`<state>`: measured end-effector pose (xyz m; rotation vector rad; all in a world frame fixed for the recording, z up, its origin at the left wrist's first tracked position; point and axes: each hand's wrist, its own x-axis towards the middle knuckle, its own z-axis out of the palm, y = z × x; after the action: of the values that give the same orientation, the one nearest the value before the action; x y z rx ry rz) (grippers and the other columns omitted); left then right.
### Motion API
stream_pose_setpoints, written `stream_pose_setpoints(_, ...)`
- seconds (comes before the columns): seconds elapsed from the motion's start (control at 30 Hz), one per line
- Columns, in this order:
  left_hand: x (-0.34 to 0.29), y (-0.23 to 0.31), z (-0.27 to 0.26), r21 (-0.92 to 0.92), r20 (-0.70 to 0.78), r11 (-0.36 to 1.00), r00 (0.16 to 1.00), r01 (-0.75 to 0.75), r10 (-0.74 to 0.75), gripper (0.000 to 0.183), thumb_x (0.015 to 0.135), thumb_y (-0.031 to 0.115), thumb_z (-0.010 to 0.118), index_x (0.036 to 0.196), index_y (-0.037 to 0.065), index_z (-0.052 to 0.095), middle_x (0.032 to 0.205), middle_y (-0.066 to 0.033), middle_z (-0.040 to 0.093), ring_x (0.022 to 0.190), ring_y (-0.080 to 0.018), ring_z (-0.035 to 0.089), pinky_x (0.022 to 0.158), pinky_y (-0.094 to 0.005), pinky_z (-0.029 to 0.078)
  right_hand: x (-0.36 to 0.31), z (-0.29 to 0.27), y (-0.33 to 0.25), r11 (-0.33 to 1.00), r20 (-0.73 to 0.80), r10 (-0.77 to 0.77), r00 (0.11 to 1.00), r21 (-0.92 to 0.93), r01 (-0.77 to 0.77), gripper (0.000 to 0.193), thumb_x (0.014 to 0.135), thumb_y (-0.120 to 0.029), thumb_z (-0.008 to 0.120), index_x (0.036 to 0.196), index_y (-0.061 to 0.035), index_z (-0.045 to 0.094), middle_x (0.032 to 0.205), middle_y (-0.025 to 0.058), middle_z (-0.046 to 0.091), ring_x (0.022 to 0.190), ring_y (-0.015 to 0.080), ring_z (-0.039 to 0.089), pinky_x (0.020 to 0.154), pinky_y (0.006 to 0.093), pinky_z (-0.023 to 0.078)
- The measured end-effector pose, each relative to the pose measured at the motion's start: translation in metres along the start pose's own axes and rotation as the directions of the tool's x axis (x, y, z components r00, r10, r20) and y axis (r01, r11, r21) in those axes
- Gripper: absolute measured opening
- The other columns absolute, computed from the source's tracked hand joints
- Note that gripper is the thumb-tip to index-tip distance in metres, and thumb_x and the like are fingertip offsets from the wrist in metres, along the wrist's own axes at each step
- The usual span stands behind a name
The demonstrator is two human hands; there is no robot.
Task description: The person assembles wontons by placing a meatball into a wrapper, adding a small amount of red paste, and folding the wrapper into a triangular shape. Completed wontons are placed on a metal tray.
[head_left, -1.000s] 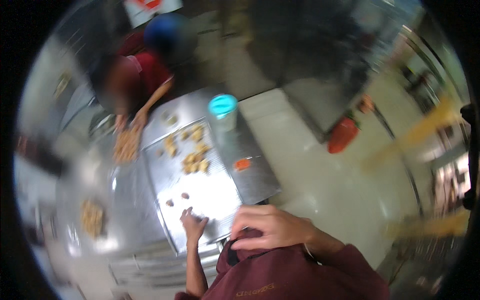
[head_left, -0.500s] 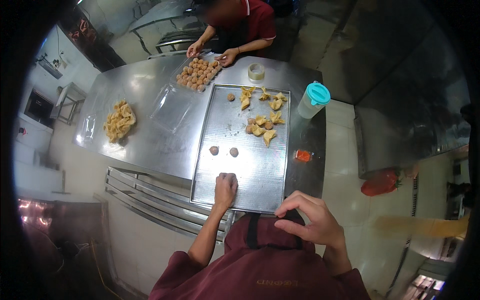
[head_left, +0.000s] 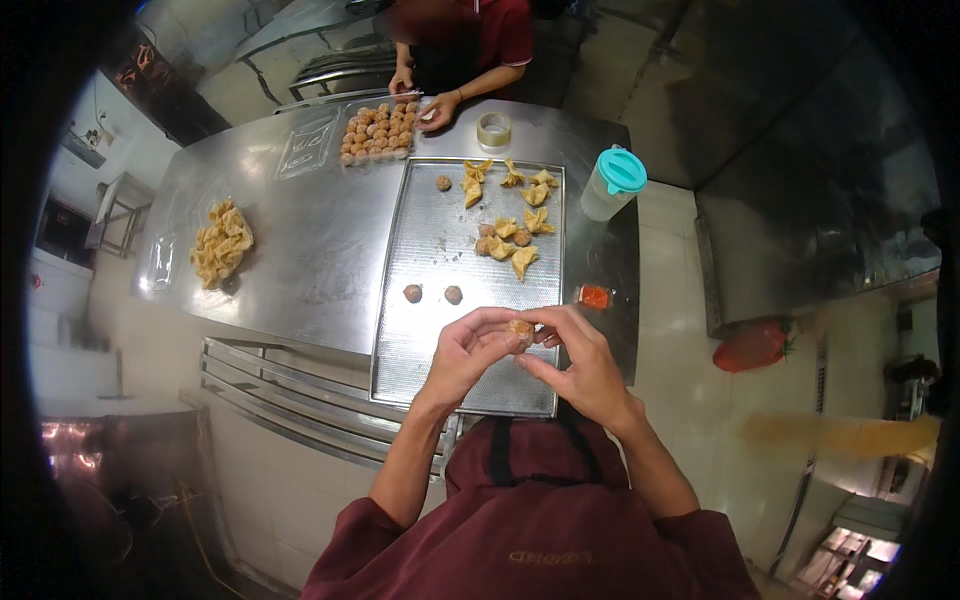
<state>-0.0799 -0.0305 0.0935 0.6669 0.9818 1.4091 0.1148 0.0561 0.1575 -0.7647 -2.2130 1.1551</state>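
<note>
While the left hand (head_left: pixel 465 360) pinches a brown ball (head_left: pixel 520 333) between thumb and fingers, the right hand (head_left: pixel 585 370) curves its fingers and thumb round the ball's right side; whether the right fingertips press on it, cannot tell. Ball is held up above the near part of the metal tray (head_left: pixel 440 235), toward its right edge. Two loose balls (head_left: pixel 412 293) sit side by side on the tray, left of its middle. Yellow folded dough pieces (head_left: pixel 523 262) lie in its far right part, some against other brown balls; one lone ball (head_left: pixel 443 183) near its far left corner. Bench (head_left: pixel 300 240) under the tray, metal. Left of the tray: pile of yellow dough (head_left: pixel 222 245). Beyond its far left corner: clear box of balls (head_left: pixel 378 132), co-worker's hands (head_left: pixel 437 112) at it. Beyond its far edge: tape roll (head_left: pixel 493 131). Right of tray: teal-lidded jug (head_left: pixel 613 185), upright, and small orange-red packet (head_left: pixel 594 296).
</note>
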Motion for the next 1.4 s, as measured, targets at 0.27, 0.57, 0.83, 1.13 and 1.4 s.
stream_pose_setpoints(0.27, 0.005, 0.008, 0.024, -0.016, 0.006, 0.995, 0.995, -0.098, 0.098, 0.035, 0.101, 0.001, 0.075, 0.134, -0.008, 0.066, 0.123, -0.0159, 0.076, 0.116, -0.0199, 0.073, 0.103, -0.0328, 0.059, -0.004, -0.006, -0.003, 0.996, -0.185, -0.088, 0.979, -0.011, 0.087, 0.048, 0.084, -0.006, 0.092, 0.128, -0.0033, 0.072, 0.114, 0.0111, 0.074, 0.094, 0.0182, 0.074, 0.081, 0.0314, 0.060)
stream_pose_setpoints(0.57, -0.001, 0.009, 0.038, -0.152, 0.007, 0.988, 0.999, -0.030, 0.031, 0.037, 0.100, -0.002, 0.075, 0.135, -0.008, 0.066, 0.126, -0.0172, 0.075, 0.117, -0.0213, 0.073, 0.104, -0.0344, 0.059, -0.012, -0.016, 0.000, 0.992, -0.201, -0.120, 0.972, -0.061, 0.110, 0.043, 0.083, -0.003, 0.090, 0.123, -0.0025, 0.076, 0.116, 0.0113, 0.075, 0.094, 0.0196, 0.073, 0.083, 0.0313, 0.060)
stream_pose_setpoints(0.83, 0.002, 0.004, 0.038, -0.048, -0.089, 0.994, 0.992, -0.095, 0.091, 0.033, 0.098, -0.005, 0.076, 0.129, -0.010, 0.069, 0.120, -0.0188, 0.077, 0.110, -0.0208, 0.075, 0.099, -0.0329, 0.061, -0.009, -0.014, 0.002, 0.992, -0.188, -0.115, 0.975, -0.069, 0.103, 0.046, 0.085, -0.005, 0.089, 0.129, -0.0038, 0.076, 0.119, 0.0131, 0.076, 0.097, 0.0212, 0.075, 0.085, 0.0326, 0.062)
stream_pose_setpoints(1.13, -0.002, 0.007, 0.039, -0.038, -0.117, 0.998, 0.992, -0.048, 0.043, 0.032, 0.097, -0.004, 0.078, 0.127, -0.012, 0.069, 0.116, -0.0198, 0.078, 0.106, -0.0208, 0.076, 0.096, -0.0328, 0.062, -0.008, -0.011, 0.003, 0.994, -0.188, -0.110, 0.976, -0.029, 0.106, 0.037, 0.083, -0.006, 0.089, 0.118, -0.0015, 0.077, 0.109, 0.0129, 0.078, 0.091, 0.0212, 0.077, 0.082, 0.0324, 0.063)
stream_pose_setpoints(1.4, -0.006, 0.006, 0.038, -0.058, -0.151, 0.997, 0.988, -0.043, 0.034, 0.028, 0.097, -0.003, 0.077, 0.124, -0.011, 0.071, 0.114, -0.0195, 0.078, 0.104, -0.0213, 0.077, 0.096, -0.0324, 0.062, -0.006, -0.007, 0.006, 0.996, -0.175, -0.092, 0.980, -0.010, 0.092, 0.033, 0.082, -0.004, 0.089, 0.112, 0.0001, 0.077, 0.103, 0.0125, 0.079, 0.088, 0.0205, 0.077, 0.079, 0.0310, 0.062)
